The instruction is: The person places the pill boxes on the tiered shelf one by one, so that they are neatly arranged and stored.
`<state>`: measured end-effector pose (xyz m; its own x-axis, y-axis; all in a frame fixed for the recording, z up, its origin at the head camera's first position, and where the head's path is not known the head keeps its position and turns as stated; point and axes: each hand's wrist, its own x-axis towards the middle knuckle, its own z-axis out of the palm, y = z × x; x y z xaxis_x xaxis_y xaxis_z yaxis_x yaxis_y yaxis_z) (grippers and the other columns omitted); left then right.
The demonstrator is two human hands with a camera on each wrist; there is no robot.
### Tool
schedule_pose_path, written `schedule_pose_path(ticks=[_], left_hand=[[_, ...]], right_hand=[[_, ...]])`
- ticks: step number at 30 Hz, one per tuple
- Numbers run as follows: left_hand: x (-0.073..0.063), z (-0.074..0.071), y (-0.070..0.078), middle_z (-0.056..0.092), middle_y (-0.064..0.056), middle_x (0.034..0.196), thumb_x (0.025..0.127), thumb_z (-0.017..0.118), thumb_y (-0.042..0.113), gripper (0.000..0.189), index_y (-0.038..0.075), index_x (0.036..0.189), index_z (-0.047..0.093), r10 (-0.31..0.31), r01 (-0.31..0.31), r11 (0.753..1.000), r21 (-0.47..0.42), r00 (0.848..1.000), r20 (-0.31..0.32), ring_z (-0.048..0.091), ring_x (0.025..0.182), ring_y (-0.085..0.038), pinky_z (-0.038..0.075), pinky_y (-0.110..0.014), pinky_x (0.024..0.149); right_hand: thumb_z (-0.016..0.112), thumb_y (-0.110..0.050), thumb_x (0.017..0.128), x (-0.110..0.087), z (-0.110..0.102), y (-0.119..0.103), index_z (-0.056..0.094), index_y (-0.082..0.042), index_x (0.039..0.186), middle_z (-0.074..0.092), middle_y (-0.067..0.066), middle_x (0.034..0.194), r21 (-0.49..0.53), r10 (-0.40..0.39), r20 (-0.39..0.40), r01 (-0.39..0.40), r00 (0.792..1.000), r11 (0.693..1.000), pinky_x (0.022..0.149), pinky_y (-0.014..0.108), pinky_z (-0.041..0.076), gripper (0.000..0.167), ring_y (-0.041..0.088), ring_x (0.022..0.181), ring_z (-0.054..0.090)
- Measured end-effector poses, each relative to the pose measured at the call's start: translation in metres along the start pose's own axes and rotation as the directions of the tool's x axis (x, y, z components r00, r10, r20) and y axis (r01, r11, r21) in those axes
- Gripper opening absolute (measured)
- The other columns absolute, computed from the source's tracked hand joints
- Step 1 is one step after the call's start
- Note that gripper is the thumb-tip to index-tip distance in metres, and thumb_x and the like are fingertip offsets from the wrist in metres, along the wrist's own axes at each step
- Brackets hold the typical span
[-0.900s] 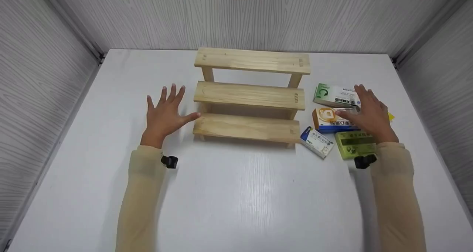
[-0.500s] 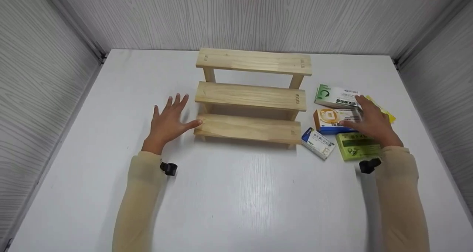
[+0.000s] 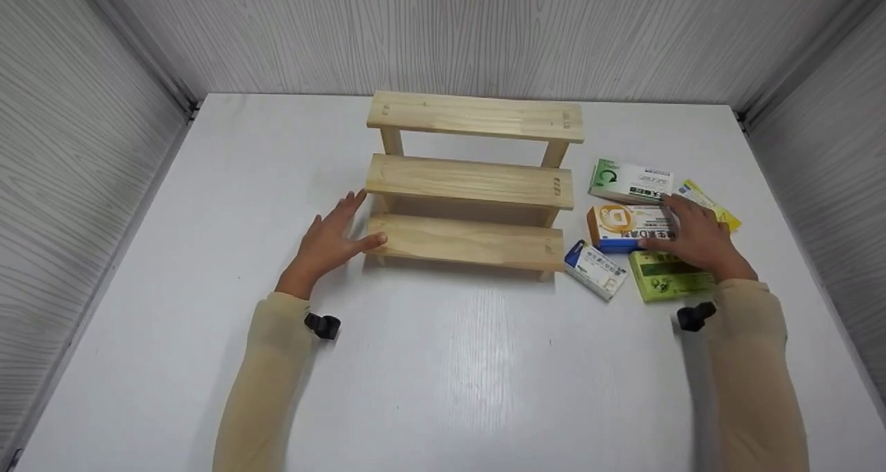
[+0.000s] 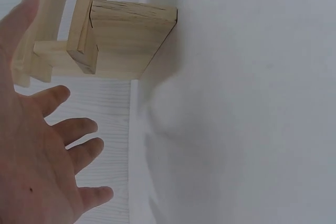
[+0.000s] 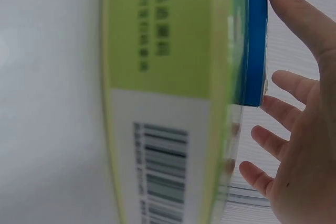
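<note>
In the head view, a three-step wooden rack (image 3: 471, 181) stands on the table. At its left end is my left hand (image 3: 325, 245), fingers spread, the thumb over the end of the lowest step; in the left wrist view nothing lies in its palm. My right hand (image 3: 699, 240) hovers low over the medicine boxes with loosely bent fingers. Its thumb and fingertips lie about an orange, white and blue vitamin D box (image 3: 616, 224), which it partly hides. In the right wrist view the thumb meets or nears the blue side (image 5: 257, 40); firm contact cannot be told.
Around the vitamin D box lie a green-and-white box (image 3: 633, 181), a yellow packet (image 3: 723, 212), a lime-green box (image 3: 668, 282) and a small white-and-blue box (image 3: 597, 270). The small box sits close to the rack's right front corner. Pale panels (image 3: 443, 36) wall the table.
My left hand has moved toward the rack's left end, its fingers drawing nearer together. The right hand has lowered toward the vitamin D box, uncovering more of the yellow packet.
</note>
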<state>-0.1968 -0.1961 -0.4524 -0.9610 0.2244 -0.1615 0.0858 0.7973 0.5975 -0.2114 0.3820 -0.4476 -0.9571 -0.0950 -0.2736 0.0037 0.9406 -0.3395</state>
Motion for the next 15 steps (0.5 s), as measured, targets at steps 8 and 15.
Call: schedule_pose_path(ticks=[8,15], left_hand=[[0.002,0.007,0.001,0.015,-0.016,0.161,0.082,0.060,0.066,0.096,0.021,0.155,0.018,0.018,-0.018,1.000,-0.018,1.000,0.018,0.020,0.147,-0.039,0.012,-0.062,0.114],[0.003,0.012,0.001,0.027,-0.015,0.158,0.083,0.064,0.060,0.092,0.018,0.154,0.024,0.030,-0.028,0.998,-0.056,0.999,0.040,0.026,0.145,-0.037,0.022,-0.056,0.114]], right_hand=[[0.062,-0.067,0.081,-0.002,0.002,0.003,0.016,-0.014,0.155,0.013,0.032,0.151,-0.023,-0.023,0.020,0.024,1.000,0.999,0.098,0.070,0.011,0.102,0.060,0.133,0.011],[0.065,-0.064,0.080,-0.005,0.002,0.000,0.014,-0.015,0.154,0.017,0.037,0.145,-0.034,-0.040,0.036,0.041,0.999,0.999,0.093,0.070,0.014,0.102,0.061,0.127,0.015]])
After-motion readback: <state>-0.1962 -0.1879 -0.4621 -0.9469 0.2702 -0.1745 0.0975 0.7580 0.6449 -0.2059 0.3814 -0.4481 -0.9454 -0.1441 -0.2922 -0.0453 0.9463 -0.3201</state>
